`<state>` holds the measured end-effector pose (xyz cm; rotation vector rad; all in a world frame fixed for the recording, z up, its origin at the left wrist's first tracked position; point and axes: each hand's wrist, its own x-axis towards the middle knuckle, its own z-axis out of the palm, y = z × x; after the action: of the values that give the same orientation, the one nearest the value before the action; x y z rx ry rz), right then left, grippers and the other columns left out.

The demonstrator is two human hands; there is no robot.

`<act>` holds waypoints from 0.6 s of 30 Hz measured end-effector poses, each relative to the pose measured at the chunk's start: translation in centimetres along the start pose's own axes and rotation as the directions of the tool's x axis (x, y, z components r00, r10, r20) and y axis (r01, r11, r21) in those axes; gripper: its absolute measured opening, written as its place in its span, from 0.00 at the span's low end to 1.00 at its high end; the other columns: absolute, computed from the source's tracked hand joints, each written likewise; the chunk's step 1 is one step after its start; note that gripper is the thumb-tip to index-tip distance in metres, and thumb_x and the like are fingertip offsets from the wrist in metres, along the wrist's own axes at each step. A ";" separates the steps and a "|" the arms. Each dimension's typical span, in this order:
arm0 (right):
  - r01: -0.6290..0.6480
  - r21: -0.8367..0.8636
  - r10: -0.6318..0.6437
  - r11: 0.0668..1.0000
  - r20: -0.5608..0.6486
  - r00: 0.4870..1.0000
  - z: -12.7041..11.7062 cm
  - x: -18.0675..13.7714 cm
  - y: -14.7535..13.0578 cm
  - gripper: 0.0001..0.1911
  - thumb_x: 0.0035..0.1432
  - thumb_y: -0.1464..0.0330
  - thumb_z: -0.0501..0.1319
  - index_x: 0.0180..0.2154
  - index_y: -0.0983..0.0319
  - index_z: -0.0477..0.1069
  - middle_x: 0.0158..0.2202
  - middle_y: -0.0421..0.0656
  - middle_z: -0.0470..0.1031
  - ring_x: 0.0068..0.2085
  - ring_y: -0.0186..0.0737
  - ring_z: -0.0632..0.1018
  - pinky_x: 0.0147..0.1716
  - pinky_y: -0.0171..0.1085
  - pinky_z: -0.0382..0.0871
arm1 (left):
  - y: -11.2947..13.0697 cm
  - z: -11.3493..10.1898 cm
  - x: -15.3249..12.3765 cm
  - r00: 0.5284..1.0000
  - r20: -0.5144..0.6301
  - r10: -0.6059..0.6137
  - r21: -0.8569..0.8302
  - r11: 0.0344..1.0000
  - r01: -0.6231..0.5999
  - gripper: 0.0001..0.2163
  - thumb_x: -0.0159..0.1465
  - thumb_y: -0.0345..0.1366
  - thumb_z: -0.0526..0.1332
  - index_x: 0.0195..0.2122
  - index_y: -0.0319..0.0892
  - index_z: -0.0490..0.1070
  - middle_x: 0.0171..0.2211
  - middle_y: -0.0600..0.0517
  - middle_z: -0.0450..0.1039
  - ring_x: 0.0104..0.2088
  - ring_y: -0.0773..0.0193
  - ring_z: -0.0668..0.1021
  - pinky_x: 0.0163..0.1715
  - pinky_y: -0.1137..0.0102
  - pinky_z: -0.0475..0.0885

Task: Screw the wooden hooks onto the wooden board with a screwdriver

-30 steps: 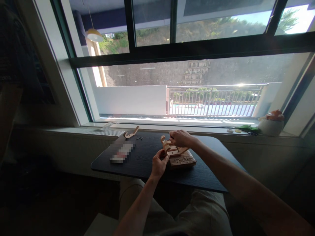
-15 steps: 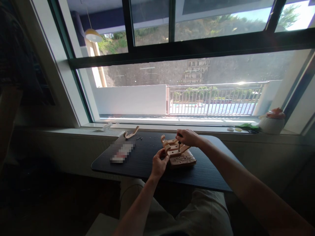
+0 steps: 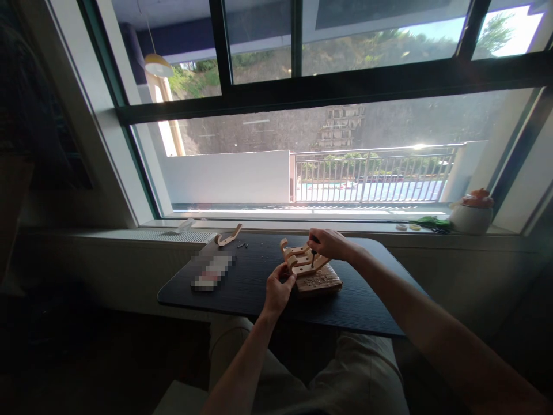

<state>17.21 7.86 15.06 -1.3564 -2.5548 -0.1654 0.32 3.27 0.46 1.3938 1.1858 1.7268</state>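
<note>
My right hand [image 3: 327,243] is wrapped round the handle of a screwdriver [image 3: 313,259], held upright with its tip down on the nearest wooden hook [image 3: 306,269]. Several such curved, pale wooden hooks lie side by side, their bent ends toward the left. Beneath them is a brown carved block [image 3: 322,280], its near face textured. My left hand [image 3: 279,286] pinches the bent end of the nearest hook between thumb and fingers. The screw under the screwdriver tip is too small to make out.
On the dark table [image 3: 254,288] lie a loose wooden hook [image 3: 228,236], a few small screws [image 3: 242,245] and a blurred flat item [image 3: 212,272]. A white pot [image 3: 470,216] and green leaves [image 3: 432,223] stand on the windowsill at right.
The whole view has shifted slightly with the head. Both hands keep their places on the hook and the screwdriver; no other movement is plain.
</note>
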 end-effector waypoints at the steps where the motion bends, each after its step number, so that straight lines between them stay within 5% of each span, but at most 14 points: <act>1: 0.003 -0.005 -0.003 1.000 0.021 1.000 -0.3 0.2 0.1 0.14 0.57 0.61 0.52 0.37 0.61 0.70 0.32 0.43 0.75 0.28 0.35 0.71 0.24 0.33 0.53 | 0.1 0.0 0.0 1.000 0.001 0.002 -0.001 1.000 -0.002 0.14 0.51 0.33 0.64 0.41 0.39 0.73 0.37 0.48 0.77 0.33 0.64 0.77 0.36 0.71 0.72; 8: 0.061 -0.019 -0.058 0.998 0.139 0.989 -2.5 1.4 0.3 0.15 0.51 0.62 0.58 0.40 0.58 0.72 0.34 0.42 0.76 0.31 0.36 0.72 0.25 0.32 0.56 | 0.4 -0.1 -0.1 1.000 0.014 0.008 0.003 1.000 -0.008 0.13 0.52 0.33 0.64 0.40 0.40 0.74 0.37 0.49 0.77 0.34 0.64 0.77 0.36 0.72 0.72; 18: 0.032 -0.045 -0.025 0.998 0.159 0.987 -1.9 1.6 -0.3 0.13 0.53 0.63 0.55 0.38 0.62 0.72 0.34 0.46 0.76 0.32 0.39 0.73 0.26 0.33 0.58 | 0.3 -0.1 -0.1 1.000 0.010 -0.002 0.005 1.000 0.002 0.15 0.52 0.33 0.64 0.41 0.40 0.73 0.38 0.49 0.77 0.34 0.63 0.77 0.36 0.70 0.72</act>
<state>16.46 8.55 17.33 -1.4030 -2.7177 -0.1296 0.28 3.05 0.68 1.4026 1.1855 1.7147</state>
